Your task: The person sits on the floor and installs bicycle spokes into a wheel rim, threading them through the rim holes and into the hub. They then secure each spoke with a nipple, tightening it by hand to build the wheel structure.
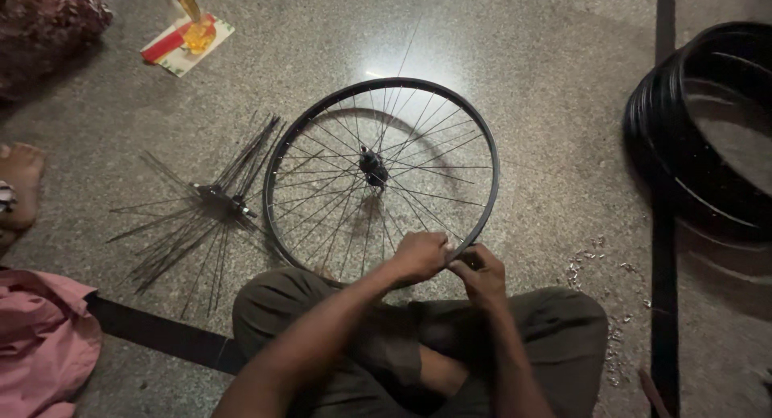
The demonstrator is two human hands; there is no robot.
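Seated cross-legged on a speckled stone floor [563, 129], we work at the near edge of a bicycle wheel [382, 173], whose black rim lies nearly flat before our knees, its near arc lifted a little onto our lap. Our left hand [420, 256] closes over the rim at its nearest point, fingers curled round it from above; our right hand [481, 275] meets it just beside, fingers pinched together on something too small for us to make out, likely a spoke end or its nipple at the rim. The hub [373, 167] sits at the wheel's centre with its axle pointing up toward us, and spokes run from it to the rim most of the way round, so we judge the lacing well advanced, though a few spokes stray loosely past the far edge and the fitting at the near edge is yet to be finished. A round wheel has no long axis in the plane; its flat face looks upward. To our left lies a second hub with loose spokes [211, 202] fanning out unattached, not yet joined to any rim. To our right a scatter of small metal nipples [597, 256] rests on the floor, with a stack of black rims [698, 129] beyond. Another person's bare foot [19, 181] shows at the left edge.
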